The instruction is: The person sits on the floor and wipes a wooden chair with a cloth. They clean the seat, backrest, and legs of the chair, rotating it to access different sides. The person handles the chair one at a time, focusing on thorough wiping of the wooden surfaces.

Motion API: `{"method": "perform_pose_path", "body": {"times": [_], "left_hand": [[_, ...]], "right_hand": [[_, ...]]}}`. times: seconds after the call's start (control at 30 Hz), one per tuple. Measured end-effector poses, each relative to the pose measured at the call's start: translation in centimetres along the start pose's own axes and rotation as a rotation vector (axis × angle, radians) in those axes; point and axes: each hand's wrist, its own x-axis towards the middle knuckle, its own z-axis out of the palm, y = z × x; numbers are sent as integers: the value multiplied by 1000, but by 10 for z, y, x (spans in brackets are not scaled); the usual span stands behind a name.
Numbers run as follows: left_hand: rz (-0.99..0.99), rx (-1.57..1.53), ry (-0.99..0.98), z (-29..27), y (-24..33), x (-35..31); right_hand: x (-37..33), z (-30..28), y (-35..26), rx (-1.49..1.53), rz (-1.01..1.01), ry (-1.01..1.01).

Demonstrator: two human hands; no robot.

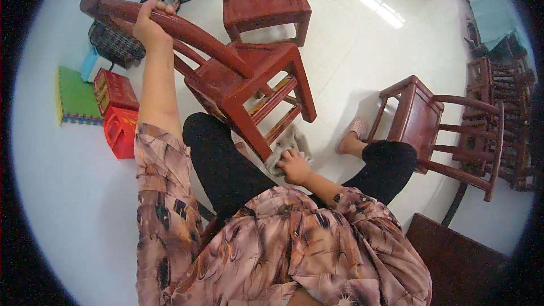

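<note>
A reddish-brown wooden chair (221, 82) is tilted in front of me, its back toward the upper left and its legs pointing right and toward me. My left hand (153, 25) is closed around the top of the chair's back, out at arm's length. Down by the end of the nearest leg, my right hand (294, 167) grips a grey-white cloth (293, 143). The cloth lies against that leg's lower end. The fingertips of my right hand are partly hidden in the cloth's folds.
Another wooden chair (266, 5) stands just beyond, and a third chair (416, 116) at right. Stacked dark wooden chairs (490, 119) line the right wall. At left are a red box (115, 92), a red bag (120, 132), green foam mats (79, 96) and a checked bag (116, 44).
</note>
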Motion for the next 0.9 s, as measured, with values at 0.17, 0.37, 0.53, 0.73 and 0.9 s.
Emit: {"method": "perform_pose_path", "body": {"times": [0.17, 0.37, 0.53, 0.73, 0.9], "left_hand": [[-31, -48, -33, -8, -3, -1], [-19, -95, -74, -16, 10, -10], [-30, -127, -140, -12, 5, -11], [-39, -89, -83, -8, 11, -19], [-42, -76, 14, -2, 21, -20]], "right_hand": [[13, -30, 43, 300, 420, -127], [76, -229, 34, 364, 93, 763], [161, -255, 40, 71, 45, 877], [150, -181, 70, 198, 126, 889], [84, -70, 102, 217, 342, 771]]}}
